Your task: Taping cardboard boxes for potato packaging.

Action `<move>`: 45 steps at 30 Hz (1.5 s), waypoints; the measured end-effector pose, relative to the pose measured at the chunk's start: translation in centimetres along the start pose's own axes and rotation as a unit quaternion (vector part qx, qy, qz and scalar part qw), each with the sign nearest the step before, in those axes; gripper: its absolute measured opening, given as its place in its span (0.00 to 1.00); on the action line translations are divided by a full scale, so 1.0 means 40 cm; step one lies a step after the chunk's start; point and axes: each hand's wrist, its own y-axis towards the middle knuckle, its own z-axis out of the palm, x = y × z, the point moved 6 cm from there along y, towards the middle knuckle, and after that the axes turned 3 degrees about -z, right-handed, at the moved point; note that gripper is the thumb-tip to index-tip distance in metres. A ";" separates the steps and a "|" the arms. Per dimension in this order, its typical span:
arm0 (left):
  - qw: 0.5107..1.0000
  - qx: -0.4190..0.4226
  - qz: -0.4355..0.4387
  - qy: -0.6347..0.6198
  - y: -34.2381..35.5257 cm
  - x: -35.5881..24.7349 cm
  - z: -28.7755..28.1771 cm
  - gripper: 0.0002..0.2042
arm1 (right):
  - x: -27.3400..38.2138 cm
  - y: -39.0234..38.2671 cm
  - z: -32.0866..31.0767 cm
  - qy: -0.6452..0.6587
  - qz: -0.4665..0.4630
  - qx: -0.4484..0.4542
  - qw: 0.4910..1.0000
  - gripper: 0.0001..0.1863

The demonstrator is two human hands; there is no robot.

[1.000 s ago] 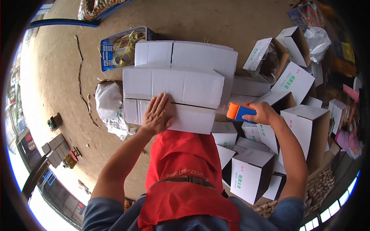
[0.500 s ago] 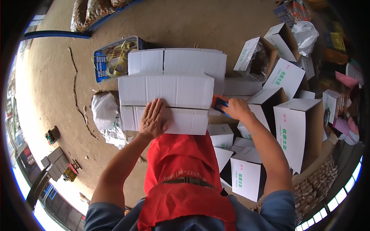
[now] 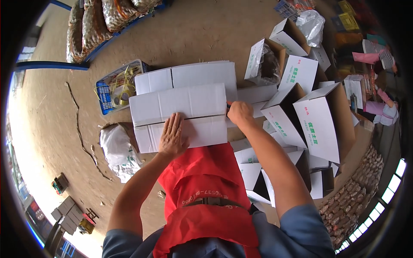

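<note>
A white cardboard box (image 3: 178,112) lies flap-side up in front of my red apron. My left hand (image 3: 173,136) presses flat on its closed flaps, fingers spread across the seam. My right hand (image 3: 239,113) is at the box's right end, curled around a tape dispenser that is almost fully hidden behind the hand and box edge. A stack of flat white cartons (image 3: 189,76) lies just beyond the box.
Several assembled white boxes with green print (image 3: 322,118) stand to my right. A blue crate (image 3: 114,86) of yellow straps sits far left, a white sack (image 3: 112,146) below it. Netted sacks (image 3: 107,17) lie at the top left. A person (image 3: 378,107) works at the far right.
My right hand carried the orange and blue tape dispenser leftward to the box's right end, where it is now mostly hidden. My left hand stayed pressed on the flaps.
</note>
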 end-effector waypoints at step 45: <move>0.682 0.137 -0.031 -0.718 -0.025 0.333 -0.185 0.36 | -0.202 -0.869 0.015 0.541 0.303 -0.436 0.652 0.27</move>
